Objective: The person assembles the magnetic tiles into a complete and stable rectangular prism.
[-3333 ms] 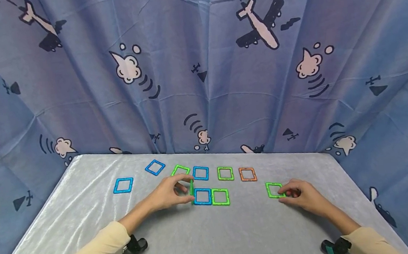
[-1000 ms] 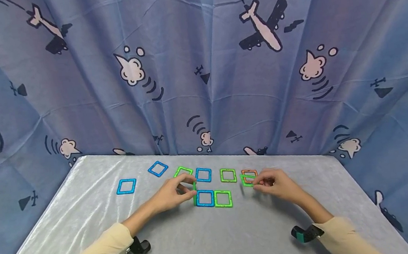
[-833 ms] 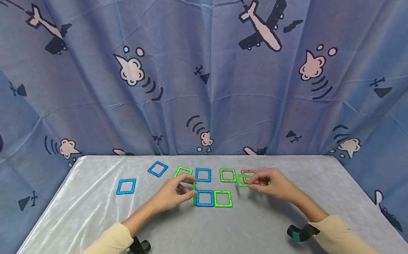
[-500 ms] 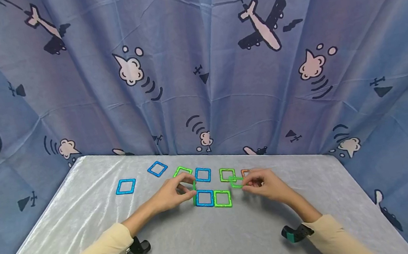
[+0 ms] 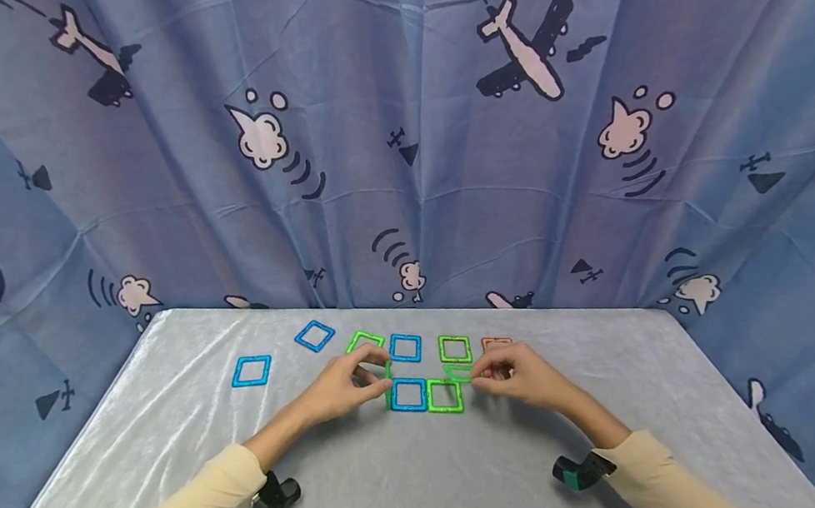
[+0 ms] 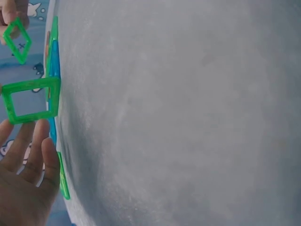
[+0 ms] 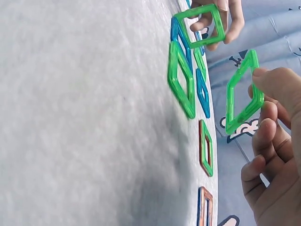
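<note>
My left hand [image 5: 338, 386] holds a green square magnetic tile [image 6: 54, 98] upright at the left edge of a flat blue magnetic tile [image 5: 410, 410]. Joined to that blue tile's right side lies a flat green tile [image 5: 446, 411]. My right hand [image 5: 523, 375] pinches another green square tile [image 7: 230, 106] by one edge between thumb and fingers. In the right wrist view this tile is raised off the table and tilted. From the head it overlaps the gap just behind the flat green tile.
Behind the joined pair lie a blue tile [image 5: 404, 336], a green tile [image 5: 453, 338] and an orange tile [image 5: 496, 339], partly hidden by my right hand. Another green tile [image 5: 365, 334] sits behind my left hand. Two blue tiles [image 5: 250, 359] lie farther left. A patterned curtain [image 5: 397, 163] hangs behind the table.
My right hand has lifted the green tile from the table's right side and carried it left, past the orange tile, toward the joined pair. My left hand stays in place with its upright tile.
</note>
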`<state>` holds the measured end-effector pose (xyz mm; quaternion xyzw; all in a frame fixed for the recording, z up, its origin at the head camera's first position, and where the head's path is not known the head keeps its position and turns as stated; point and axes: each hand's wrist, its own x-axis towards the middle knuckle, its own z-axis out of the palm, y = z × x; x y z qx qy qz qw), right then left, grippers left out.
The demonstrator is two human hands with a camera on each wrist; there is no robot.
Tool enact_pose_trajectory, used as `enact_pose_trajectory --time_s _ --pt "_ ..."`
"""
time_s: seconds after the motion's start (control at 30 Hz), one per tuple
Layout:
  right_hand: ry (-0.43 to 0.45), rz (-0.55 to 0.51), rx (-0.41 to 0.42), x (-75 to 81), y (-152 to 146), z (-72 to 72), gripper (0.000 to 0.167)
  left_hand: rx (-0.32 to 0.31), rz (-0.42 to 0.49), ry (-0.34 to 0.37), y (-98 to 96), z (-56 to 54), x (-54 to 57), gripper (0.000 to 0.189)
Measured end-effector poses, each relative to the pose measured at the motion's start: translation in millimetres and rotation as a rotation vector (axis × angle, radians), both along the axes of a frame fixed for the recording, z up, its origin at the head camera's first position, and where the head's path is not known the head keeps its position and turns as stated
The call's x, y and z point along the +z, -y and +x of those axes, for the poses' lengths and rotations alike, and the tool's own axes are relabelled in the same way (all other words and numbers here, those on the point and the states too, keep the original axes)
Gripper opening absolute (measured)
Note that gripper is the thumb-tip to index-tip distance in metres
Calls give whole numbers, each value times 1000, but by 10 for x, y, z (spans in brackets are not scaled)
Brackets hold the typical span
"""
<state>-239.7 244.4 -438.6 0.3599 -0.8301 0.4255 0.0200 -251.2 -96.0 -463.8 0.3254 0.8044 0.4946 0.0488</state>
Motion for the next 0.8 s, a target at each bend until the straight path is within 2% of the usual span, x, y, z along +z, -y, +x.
enact_pose_trajectory --time_s 0.23,0.47,0.53,0.6,0.8 --pt "-5 -12 70 -27 31 -17 10 -3 13 3 -31 14 20 37" --pt "21 -12 74 -22 130 22 6 -1 10 17 -50 54 81 34" --pt "32 -10 66 -20 165 35 6 -4 11 7 -42 50 66 34" --pt "35 -7 62 59 227 94 7 -9 13 0 -33 37 42 36" --pt "15 0 82 23 270 63 8 -8 0 0 -16 -2 0 36"
